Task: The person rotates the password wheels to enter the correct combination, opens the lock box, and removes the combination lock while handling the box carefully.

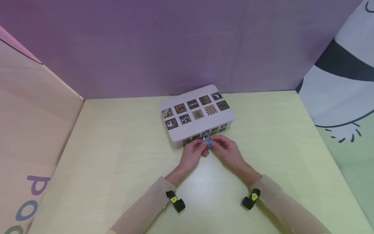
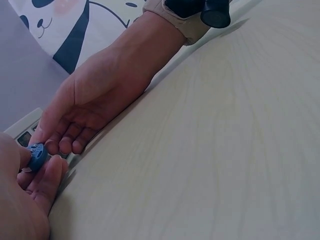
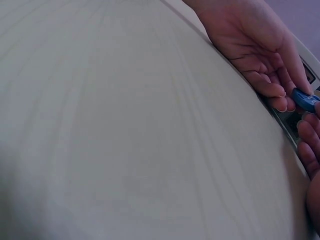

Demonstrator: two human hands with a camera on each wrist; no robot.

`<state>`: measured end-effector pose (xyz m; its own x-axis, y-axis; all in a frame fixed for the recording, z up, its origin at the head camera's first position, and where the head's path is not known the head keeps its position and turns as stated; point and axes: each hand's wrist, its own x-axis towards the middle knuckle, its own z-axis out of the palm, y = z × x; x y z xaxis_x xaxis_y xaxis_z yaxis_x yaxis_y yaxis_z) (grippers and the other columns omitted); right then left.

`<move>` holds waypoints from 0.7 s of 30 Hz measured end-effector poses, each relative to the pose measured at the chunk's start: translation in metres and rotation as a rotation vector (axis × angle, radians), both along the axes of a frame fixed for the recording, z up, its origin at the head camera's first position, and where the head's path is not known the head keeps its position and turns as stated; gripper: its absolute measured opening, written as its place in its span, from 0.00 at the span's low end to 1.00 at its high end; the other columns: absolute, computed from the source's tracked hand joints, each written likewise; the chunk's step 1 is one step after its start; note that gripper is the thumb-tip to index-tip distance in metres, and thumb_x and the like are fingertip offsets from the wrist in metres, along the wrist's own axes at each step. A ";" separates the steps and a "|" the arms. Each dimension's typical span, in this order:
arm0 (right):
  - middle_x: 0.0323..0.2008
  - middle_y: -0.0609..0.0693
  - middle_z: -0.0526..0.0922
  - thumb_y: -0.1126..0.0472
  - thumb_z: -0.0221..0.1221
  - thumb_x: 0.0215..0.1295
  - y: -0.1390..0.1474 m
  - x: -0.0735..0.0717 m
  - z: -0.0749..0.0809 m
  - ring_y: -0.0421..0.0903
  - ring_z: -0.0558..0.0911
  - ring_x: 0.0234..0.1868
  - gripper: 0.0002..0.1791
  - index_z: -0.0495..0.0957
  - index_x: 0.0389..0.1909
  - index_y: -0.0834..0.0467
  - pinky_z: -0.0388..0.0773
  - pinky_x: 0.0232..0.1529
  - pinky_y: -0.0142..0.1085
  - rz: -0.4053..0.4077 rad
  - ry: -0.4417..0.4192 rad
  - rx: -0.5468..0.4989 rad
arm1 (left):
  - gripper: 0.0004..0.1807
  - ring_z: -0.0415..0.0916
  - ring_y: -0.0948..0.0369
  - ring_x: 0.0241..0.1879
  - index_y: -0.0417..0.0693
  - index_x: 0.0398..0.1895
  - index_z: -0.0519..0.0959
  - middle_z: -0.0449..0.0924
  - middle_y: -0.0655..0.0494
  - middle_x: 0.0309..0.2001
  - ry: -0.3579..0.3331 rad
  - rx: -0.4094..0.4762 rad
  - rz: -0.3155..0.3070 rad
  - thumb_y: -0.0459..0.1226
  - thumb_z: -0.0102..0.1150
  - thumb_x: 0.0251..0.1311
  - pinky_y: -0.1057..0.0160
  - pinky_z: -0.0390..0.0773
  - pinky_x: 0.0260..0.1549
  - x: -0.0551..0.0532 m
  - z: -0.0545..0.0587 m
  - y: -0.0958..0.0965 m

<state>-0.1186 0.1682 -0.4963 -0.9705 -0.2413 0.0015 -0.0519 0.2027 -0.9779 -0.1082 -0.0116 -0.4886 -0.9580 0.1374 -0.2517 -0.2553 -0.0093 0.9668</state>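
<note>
A small blue padlock (image 1: 208, 142) with a silver shackle is held at the front side of a white box (image 1: 193, 112) printed with small square pictures. My left hand (image 1: 193, 152) pinches the padlock's body from the left. From the right, the thumb and fingers of my right hand (image 1: 229, 150) grip its other edge. Small markings show on the blue body in the left wrist view, too small to read. Both hands partly cover the padlock (image 3: 306, 101) in the right wrist view. Whether the shackle is through anything on the box I cannot tell.
The box stands at the back of a pale wooden table (image 1: 117, 156), turned at an angle near a purple back wall (image 1: 163, 48). Printed cloth panels (image 1: 344, 97) border the table's sides. A black strap with a small camera (image 1: 176, 201) sits on each wrist.
</note>
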 end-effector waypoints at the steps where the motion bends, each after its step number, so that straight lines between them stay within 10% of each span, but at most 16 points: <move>1: 0.50 0.62 0.85 0.65 0.60 0.74 0.000 0.000 0.000 0.39 0.82 0.47 0.14 0.79 0.56 0.66 0.81 0.52 0.27 0.002 0.004 -0.001 | 0.14 0.83 0.61 0.33 0.30 0.52 0.79 0.86 0.37 0.43 0.006 -0.001 0.000 0.35 0.54 0.76 0.62 0.90 0.43 0.000 0.000 0.000; 21: 0.52 0.61 0.85 0.64 0.60 0.75 0.000 0.000 0.001 0.40 0.82 0.47 0.14 0.79 0.56 0.65 0.81 0.53 0.28 -0.002 -0.019 0.005 | 0.13 0.83 0.62 0.34 0.32 0.54 0.79 0.86 0.39 0.44 -0.019 0.024 -0.003 0.34 0.55 0.75 0.65 0.89 0.43 0.001 -0.001 -0.001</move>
<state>-0.1188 0.1679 -0.4956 -0.9708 -0.2393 -0.0183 -0.0327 0.2073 -0.9777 -0.1077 -0.0129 -0.4894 -0.9527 0.1464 -0.2661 -0.2734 -0.0316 0.9614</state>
